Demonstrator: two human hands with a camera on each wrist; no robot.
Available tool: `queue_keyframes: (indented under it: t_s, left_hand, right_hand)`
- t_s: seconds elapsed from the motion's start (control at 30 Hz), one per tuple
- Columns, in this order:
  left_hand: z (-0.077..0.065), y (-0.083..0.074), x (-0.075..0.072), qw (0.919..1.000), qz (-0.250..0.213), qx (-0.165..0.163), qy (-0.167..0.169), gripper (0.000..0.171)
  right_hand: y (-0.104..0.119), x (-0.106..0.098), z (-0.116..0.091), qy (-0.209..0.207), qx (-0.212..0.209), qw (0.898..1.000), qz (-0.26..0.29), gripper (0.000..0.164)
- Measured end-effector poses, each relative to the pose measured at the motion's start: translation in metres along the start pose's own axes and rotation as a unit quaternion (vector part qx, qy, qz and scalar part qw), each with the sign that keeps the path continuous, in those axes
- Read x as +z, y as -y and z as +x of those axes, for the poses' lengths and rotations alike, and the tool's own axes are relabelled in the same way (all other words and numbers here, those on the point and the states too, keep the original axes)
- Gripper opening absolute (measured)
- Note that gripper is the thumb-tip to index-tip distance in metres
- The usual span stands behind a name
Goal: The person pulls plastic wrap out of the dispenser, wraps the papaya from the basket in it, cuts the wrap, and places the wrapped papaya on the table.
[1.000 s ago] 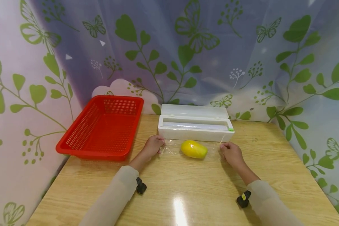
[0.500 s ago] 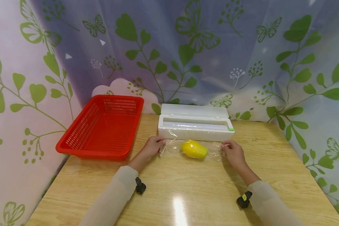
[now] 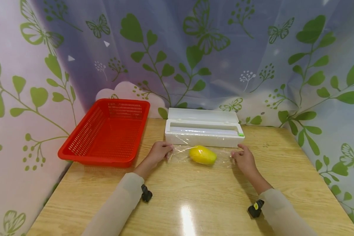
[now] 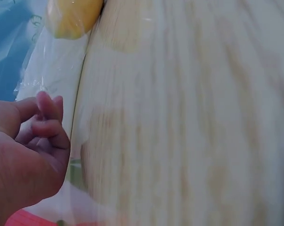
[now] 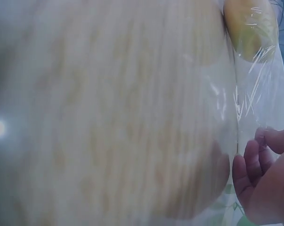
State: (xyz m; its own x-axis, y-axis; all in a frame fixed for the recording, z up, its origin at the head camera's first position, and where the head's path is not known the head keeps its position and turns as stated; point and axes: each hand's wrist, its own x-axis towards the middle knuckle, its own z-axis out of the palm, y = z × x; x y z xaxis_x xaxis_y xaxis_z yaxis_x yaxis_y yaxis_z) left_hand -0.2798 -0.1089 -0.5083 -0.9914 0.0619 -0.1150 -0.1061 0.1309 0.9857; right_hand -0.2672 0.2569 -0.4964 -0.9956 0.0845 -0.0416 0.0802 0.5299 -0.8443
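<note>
A yellow oblong fruit (image 3: 202,155), greenish at one end and shaped like a mango or small papaya, lies under clear cling film (image 3: 181,153). To its left, my left hand (image 3: 159,152) pinches one end of the film between thumb and fingers. On the other side, my right hand (image 3: 244,159) pinches the opposite end, its index finger raised and pointing away. Both wrist views show film stretching from the fingertips toward the fruit (image 4: 72,18). In the right wrist view, bright creases run through the film (image 5: 252,89).
Just behind the fruit stands a white cling film box (image 3: 205,141), lid up, with a roll (image 3: 205,131) inside and a green slider at its right. A red plastic basket (image 3: 101,160) sits at the left of the wooden table (image 3: 212,203). A leaf-patterned curtain (image 3: 224,65) hangs behind.
The right index finger has lifted off the others and straightened. Creases in the film have shifted on both sides of the fruit. The left hand has hardly moved; fruit, box and basket stay put.
</note>
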Motion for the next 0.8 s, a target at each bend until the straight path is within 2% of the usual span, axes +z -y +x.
queue_keyframes:
  t_s: [0.13,0.27,0.43,0.6,0.8]
  left_hand:
    - [0.0013,0.0007,-0.0026,1.0,-0.001,-0.004,-0.008,0.015]
    - [0.0019,0.0004,-0.0043,0.9999,-0.003,-0.012,0.0,0.015]
    - [0.0027,0.0002,-0.0041,0.9999,0.004,-0.008,0.008,0.013]
    - [0.0047,0.0023,-0.0029,0.9999,0.014,0.004,0.002,0.011]
    - [0.0069,0.0052,-0.001,0.9994,0.022,0.028,-0.003,0.008]
  right_hand:
    - [-0.003,0.0005,0.0006,0.013,-0.011,1.0,0.003,0.044]
    - [-0.0042,0.0005,0.0002,0.014,-0.012,1.0,0.011,0.031]
    - [-0.003,-0.0012,-0.0008,0.011,-0.026,1.0,-0.002,0.028]
    - [-0.0014,-0.0027,-0.0015,-0.002,-0.046,0.999,-0.029,0.025]
    - [0.0,-0.0033,-0.0009,-0.022,-0.052,0.997,-0.043,0.025]
